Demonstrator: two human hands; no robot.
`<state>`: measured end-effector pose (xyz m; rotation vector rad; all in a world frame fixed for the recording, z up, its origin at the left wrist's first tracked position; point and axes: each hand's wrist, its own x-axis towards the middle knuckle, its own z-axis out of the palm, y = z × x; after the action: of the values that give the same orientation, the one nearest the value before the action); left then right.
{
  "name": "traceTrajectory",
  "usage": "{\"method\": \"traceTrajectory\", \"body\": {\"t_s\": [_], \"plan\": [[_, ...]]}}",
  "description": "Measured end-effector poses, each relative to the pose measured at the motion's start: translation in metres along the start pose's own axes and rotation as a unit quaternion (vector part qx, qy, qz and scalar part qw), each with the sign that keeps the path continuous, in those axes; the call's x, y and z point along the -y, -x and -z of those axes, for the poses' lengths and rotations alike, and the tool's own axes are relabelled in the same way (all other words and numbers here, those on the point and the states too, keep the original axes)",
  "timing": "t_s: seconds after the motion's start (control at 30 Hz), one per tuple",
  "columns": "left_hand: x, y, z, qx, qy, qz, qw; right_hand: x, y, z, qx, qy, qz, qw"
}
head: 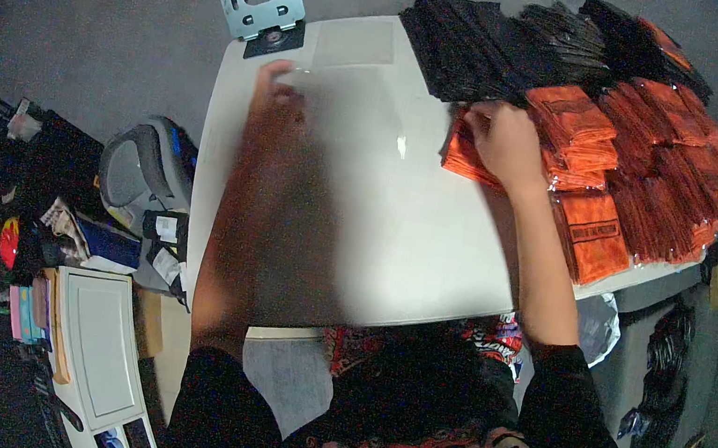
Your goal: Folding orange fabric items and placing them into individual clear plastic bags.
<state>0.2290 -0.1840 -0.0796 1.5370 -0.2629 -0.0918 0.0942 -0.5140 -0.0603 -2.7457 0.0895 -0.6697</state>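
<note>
My right hand (504, 141) is at the front left of the orange pile, its curled fingers gripping an orange fabric packet (459, 155) in clear film. Just beyond it, a stack of black packets (463, 46) lies on the white table (428, 235). My left hand (277, 96) hovers dark and blurred over the table's far left part, its fingers bent. Whether those fingers hold anything is too blurred to tell. Near them a clear flat plastic sheet (357, 42) lies on the tabletop.
At the far left corner stands a metal bracket (261, 1) on a black base (276, 39). More orange packets (667, 169) are piled along the right side. Left of the table are a grey padded chair (147, 171) and a white cabinet (100, 344). A clear bag (598, 328) hangs below the right edge.
</note>
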Motion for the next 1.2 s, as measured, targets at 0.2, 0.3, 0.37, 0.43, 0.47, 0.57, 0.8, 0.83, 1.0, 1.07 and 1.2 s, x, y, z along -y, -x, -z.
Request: {"method": "traceTrajectory", "body": {"t_s": [0.2,0.3,0.37,0.43,0.47,0.57,0.8,0.83,1.0,1.07,1.2], "plan": [[-0.005,-0.001,0.022,-0.031,-0.557,-0.036,0.829,-0.004,0.035,-0.032,0.154,0.102,-0.009,0.983],[-0.04,0.006,-0.008,-0.014,-0.628,0.037,0.777,-0.01,0.047,-0.035,0.139,0.115,-0.027,0.983],[-0.024,0.001,-0.01,0.013,-0.583,-0.03,0.812,0.004,0.054,-0.035,0.158,0.128,-0.039,0.978],[0.003,0.002,-0.008,0.034,-0.537,-0.092,0.838,0.026,0.07,-0.035,0.148,0.103,-0.042,0.983],[0.016,0.006,-0.014,0.07,-0.475,-0.218,0.85,0.034,0.077,-0.036,0.157,0.117,-0.027,0.98],[0.019,0.015,-0.049,0.12,-0.406,-0.343,0.838,0.035,0.082,-0.023,0.166,0.1,-0.044,0.98],[0.005,0.027,-0.061,0.108,-0.393,-0.378,0.832,0.023,0.068,-0.029,0.155,0.118,-0.042,0.98],[0.001,0.03,-0.065,0.109,-0.392,-0.376,0.832,0.02,0.068,-0.028,0.157,0.118,-0.044,0.98],[-0.007,0.048,-0.081,0.24,-0.36,-0.349,0.831,0.025,0.074,0.03,0.007,-0.043,0.066,0.997],[-0.009,0.067,-0.101,0.264,-0.338,-0.328,0.842,0.024,0.088,0.062,0.045,-0.021,0.072,0.996],[-0.009,0.079,-0.131,0.285,-0.312,-0.38,0.823,0.008,0.103,0.067,0.078,0.005,0.074,0.994]]}}
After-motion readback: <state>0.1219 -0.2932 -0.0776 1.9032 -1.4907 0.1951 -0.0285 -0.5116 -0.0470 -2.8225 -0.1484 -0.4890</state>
